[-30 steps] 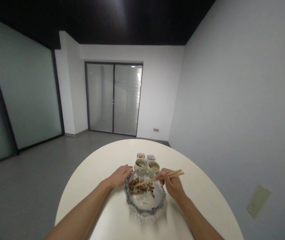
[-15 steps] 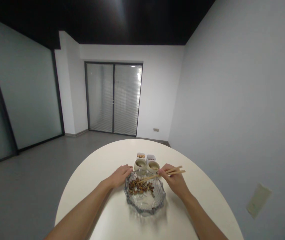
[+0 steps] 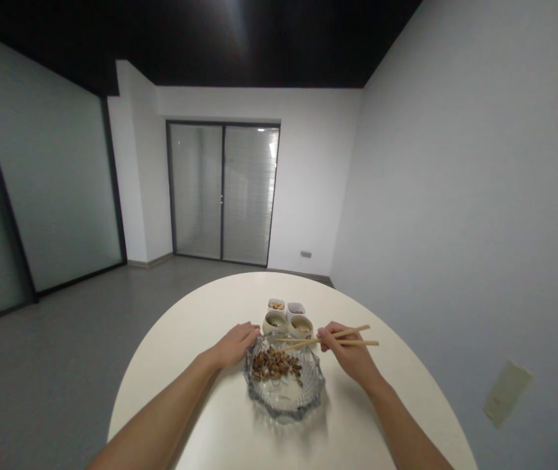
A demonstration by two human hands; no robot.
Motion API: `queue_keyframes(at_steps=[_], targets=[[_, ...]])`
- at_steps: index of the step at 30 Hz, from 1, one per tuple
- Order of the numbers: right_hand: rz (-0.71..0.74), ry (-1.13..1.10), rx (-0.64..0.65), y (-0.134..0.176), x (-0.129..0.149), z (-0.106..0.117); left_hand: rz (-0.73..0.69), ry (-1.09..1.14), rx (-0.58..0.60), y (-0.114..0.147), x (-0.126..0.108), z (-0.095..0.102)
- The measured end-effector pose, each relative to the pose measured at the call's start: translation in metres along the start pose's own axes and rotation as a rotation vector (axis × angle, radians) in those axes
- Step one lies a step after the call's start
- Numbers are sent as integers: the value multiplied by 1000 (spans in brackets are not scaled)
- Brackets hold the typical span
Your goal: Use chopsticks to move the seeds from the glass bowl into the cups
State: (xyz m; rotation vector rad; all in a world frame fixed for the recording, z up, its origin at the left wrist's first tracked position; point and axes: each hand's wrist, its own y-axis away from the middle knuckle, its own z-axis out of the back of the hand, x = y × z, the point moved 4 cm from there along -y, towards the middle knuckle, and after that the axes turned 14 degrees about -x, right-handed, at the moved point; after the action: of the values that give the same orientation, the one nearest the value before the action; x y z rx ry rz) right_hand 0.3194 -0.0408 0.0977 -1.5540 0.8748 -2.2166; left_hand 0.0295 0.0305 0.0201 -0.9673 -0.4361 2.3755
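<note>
A: On the pale round worktop (image 3: 220, 431), what does the left hand (image 3: 236, 344) do?

B: It lies palm down, fingers extended and close together, with the fingertips at the left far rim of the scalloped glass bowl (image 3: 284, 414). The thumb cannot be made out, so whether the hand grips the glass cannot be told.

A: And the right hand (image 3: 348, 351)?

B: It is closed around a pair of wooden chopsticks (image 3: 303, 341), just right of the bowl. The sticks cross in front of the fingers; their blunt ends project to the right, and their tips, slightly apart, lie over the far part of the bowl. Whether a piece is pinched there is too small to tell.

A: Where are the small brown elongated pieces (image 3: 275, 365)?

B: Heaped inside the bowl, toward its far left; the near part shows mostly bare glass.

A: And beyond the rim?

B: Two round cream cups (image 3: 269, 328) side by side, then two white square dishes (image 3: 282, 311), the left one holding tan pieces.
</note>
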Motion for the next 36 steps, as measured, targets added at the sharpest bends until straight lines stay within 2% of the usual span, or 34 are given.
queue_keyframes(at_steps=[8, 16, 29, 33, 36], targets=[[7, 32, 103, 5, 2, -7, -9, 14, -20, -1, 3, -2], [-12, 52, 101, 5, 5, -6, 41, -5, 11, -1, 8, -4], [-28, 59, 0, 0, -2, 2, 63, -3, 12, 0, 8, -4], [-31, 38, -79, -3, -5, 8, 59, 9, -9, 1, 7, -2], [-36, 15, -186, -7, -9, 14, 42, 15, -20, 2, 7, -2]])
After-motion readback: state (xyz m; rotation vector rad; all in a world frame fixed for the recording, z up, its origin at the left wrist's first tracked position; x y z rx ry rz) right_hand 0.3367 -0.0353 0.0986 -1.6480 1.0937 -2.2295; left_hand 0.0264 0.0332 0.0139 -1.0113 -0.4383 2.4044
